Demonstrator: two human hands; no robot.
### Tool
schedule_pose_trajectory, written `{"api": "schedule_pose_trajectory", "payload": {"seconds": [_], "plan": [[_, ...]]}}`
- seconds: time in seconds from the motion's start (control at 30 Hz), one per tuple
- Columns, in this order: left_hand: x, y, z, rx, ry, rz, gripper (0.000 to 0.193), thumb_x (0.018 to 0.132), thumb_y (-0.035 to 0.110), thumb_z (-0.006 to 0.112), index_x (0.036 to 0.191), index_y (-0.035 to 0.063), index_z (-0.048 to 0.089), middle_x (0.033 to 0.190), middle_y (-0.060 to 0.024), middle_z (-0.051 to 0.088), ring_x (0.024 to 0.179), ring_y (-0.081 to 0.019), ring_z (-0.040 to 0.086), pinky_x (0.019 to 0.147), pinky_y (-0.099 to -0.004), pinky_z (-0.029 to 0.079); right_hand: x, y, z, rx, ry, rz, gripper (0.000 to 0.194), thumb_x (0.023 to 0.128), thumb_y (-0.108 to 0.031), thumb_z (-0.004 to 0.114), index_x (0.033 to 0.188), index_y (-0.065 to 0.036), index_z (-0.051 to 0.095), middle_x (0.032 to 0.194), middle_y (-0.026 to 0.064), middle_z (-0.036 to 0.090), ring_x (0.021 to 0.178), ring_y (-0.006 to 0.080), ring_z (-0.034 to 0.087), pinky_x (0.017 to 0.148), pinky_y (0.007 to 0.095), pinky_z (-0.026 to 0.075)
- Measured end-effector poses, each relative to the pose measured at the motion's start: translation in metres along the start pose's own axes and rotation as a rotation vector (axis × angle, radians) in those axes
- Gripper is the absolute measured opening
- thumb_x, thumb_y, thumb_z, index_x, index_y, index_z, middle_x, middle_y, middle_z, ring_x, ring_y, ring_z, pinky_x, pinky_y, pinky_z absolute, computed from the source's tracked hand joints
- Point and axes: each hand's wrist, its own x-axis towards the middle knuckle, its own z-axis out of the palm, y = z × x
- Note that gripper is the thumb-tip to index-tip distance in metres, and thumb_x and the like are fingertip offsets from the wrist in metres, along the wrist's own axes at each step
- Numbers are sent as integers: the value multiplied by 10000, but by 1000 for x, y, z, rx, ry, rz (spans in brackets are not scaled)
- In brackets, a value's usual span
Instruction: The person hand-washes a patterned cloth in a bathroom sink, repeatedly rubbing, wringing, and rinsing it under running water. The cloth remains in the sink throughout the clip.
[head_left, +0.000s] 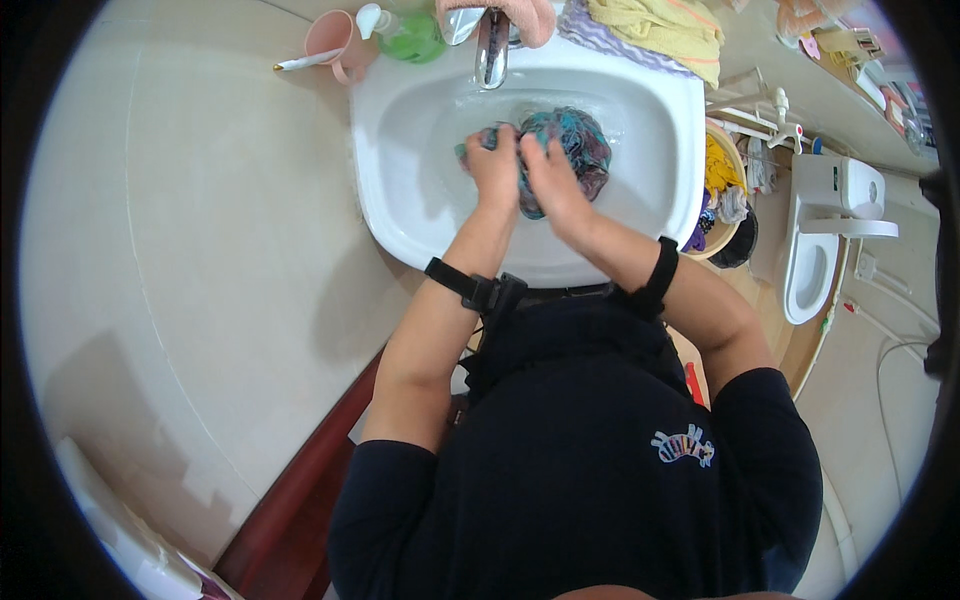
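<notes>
In a white washbasin (405, 191) lies a bunched wet cloth (574, 142), patterned in teal, dark purple and grey. My left hand (493, 166) grips one end of it, and a bit of fabric sticks out past the fingers on the left. Close beside it, my right hand (556, 180) has its fingers around the middle stretch of cloth; motion blurs them slightly. The bulk of the bundle rests against the basin's bottom, beyond and right of my right hand. Above the basin's back edge stands a chrome faucet (492, 56) with a pink cloth (529, 19) draped over it.
A pink cup (330, 34) holding a white tube and a green soap pump bottle (412, 37) stand at the back left. Folded yellow towels (660, 26) lie at the back right. Right of the basin are a laundry tub (735, 232) and a toilet (810, 277).
</notes>
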Motion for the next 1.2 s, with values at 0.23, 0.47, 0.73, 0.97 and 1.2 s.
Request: {"api": "schedule_pose_trajectory", "payload": {"seconds": [0.23, 0.47, 0.73, 0.97, 1.2], "plan": [[-8, -8, 1, -162, -152, -319, 274, 870, 165, 557, 1058, -12, 463, 973, -116, 548, 872, -165, 533, 756, -297, 438, -3, 6, -2, 21, 223, -203, 464, 876, -298, 527, 1070, 123, 494, 941, 286, 597, 894, 388, 582, 811, 373, 444], [3, -6, -2, -101, -88, -215, 273, 888, 63, 469, 1146, -14, 430, 1057, -153, 538, 903, -229, 573, 750, -338, 498, -6, 6, -7, -192, 42, -191, 391, 888, -256, 521, 1148, 35, 497, 1055, 192, 584, 992, 277, 547, 882, 333, 405], [-10, 4, 0, -175, -202, -239, 383, 857, 2, 400, 1240, 3, 399, 1072, -134, 534, 942, -219, 558, 814, -367, 473, -1, -3, -8, -53, 177, -137, 365, 865, -250, 528, 1047, 66, 513, 943, 293, 575, 925, 420, 550, 823, 422, 423], [-10, 5, -3, -324, -185, -308, 407, 852, 1, 405, 1255, 46, 367, 1107, -155, 511, 969, -236, 563, 808, -402, 498, -4, -5, -2, -169, 199, -323, 350, 834, -261, 573, 985, 53, 543, 871, 247, 589, 832, 369, 573, 768, 397, 438], [-7, 11, 0, -184, -131, -93, 327, 844, -6, 410, 1169, 14, 430, 1042, -143, 543, 898, -233, 577, 753, -354, 504, -2, -3, 0, -16, 95, 35, 465, 888, -337, 509, 1165, 36, 492, 1089, 164, 561, 1035, 229, 503, 949, 310, 343]]}}
